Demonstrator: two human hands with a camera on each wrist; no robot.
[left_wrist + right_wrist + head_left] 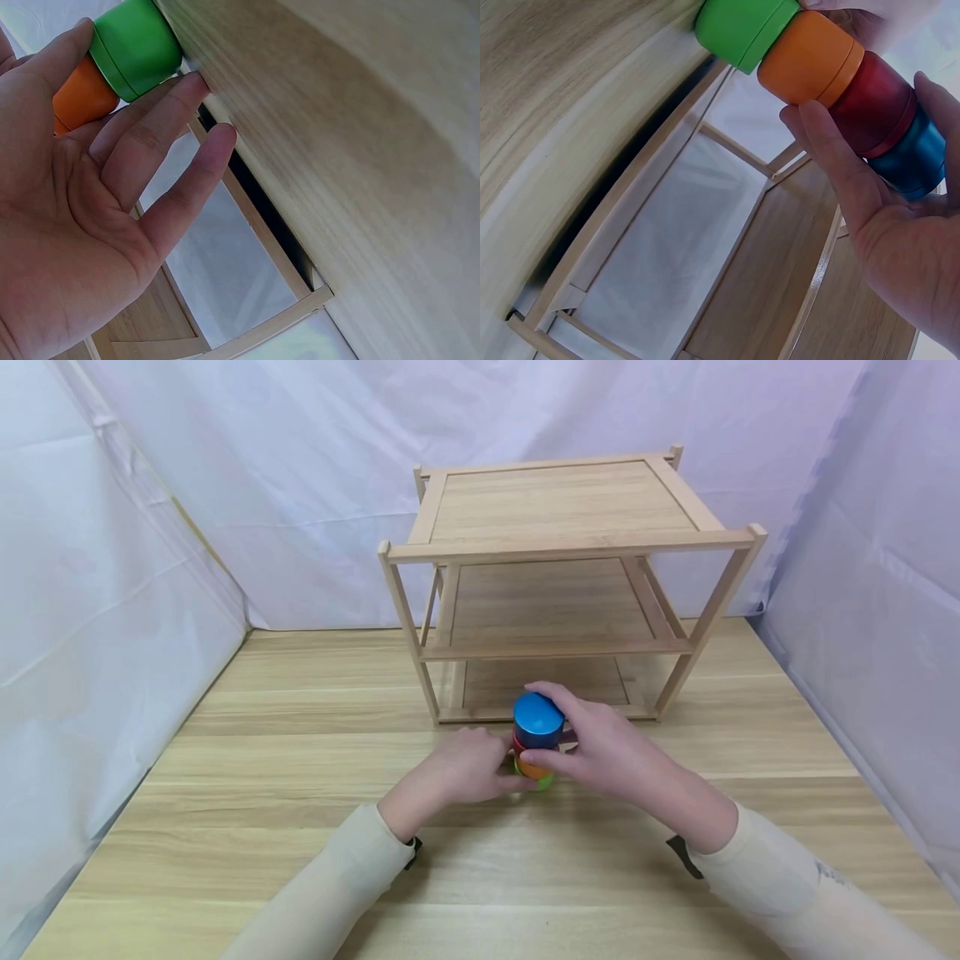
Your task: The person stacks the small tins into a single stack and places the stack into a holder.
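Note:
Small round lidded tins stand in one upright stack on the table. The blue tin [538, 713] is topmost, above the dark red tin [874, 105], the orange tin [810, 56] and the green tin [137, 49] at the bottom. My left hand [467, 766] pinches low on the stack around the green tin, its thumb on the near side and its other fingers loosely spread. From the right, my right hand [611, 747] holds the upper tins, with fingers along the red and orange ones and around the blue one.
Just behind the stack stands a three-level wooden shelf [570, 545], its bottom front bar close to the hands. Wood-grain table [300, 693] surrounds it. White sheeting [315, 485] hangs behind and at both sides.

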